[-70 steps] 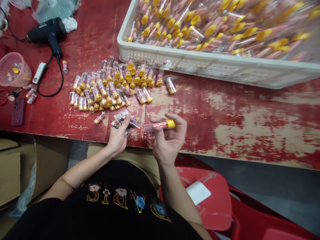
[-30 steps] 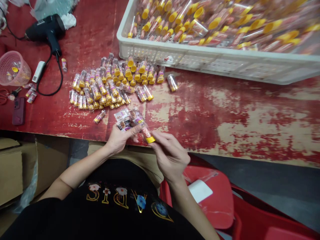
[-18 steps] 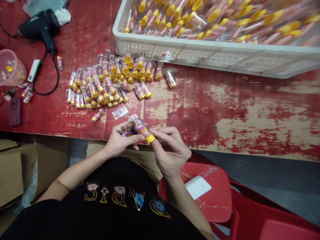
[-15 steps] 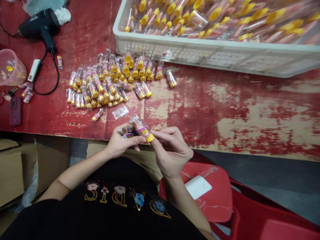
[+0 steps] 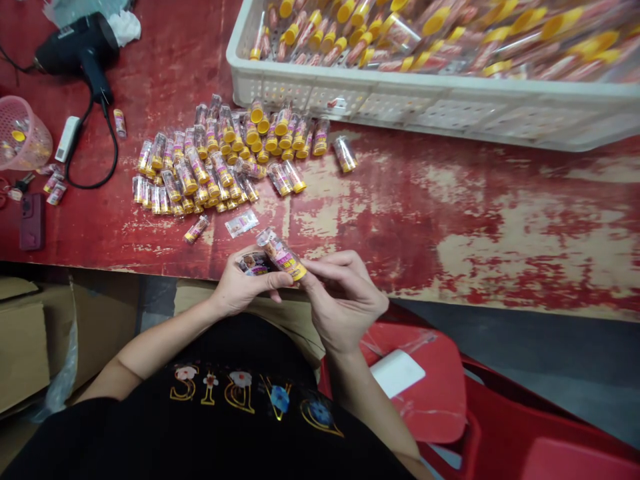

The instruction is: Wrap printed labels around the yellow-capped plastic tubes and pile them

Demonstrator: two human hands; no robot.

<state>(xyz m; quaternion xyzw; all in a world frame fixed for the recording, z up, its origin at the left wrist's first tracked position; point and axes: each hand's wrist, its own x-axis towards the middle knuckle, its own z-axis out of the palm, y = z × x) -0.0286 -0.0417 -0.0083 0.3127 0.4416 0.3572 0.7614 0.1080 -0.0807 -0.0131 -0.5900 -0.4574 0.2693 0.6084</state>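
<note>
My left hand (image 5: 243, 283) is closed round a small stack of dark printed plastic sleeves (image 5: 254, 264), and its thumb presses against a clear tube (image 5: 281, 253) with a yellow cap. This tube carries a pink and yellow label and tilts with its cap toward me. At the cap end, my right hand (image 5: 345, 293) pinches the tube between thumb and fingers. A flat printed sleeve (image 5: 241, 223) lies on the table just beyond. Past it is a pile of labelled tubes (image 5: 215, 163) with yellow caps. One tube (image 5: 196, 229) lies apart, near the table's front.
A white perforated crate (image 5: 380, 100) full of yellow-capped tubes stands at the back right. A lone tube (image 5: 345, 154) lies before it. At left are a black heat gun (image 5: 83, 50) with its cord, a pink basket (image 5: 37, 137) and a phone (image 5: 32, 222). Below is a red chair (image 5: 435, 400).
The tube between my hands has shifted very slightly toward the left and away from me. Both hands keep their hold, and the view has moved a little.
</note>
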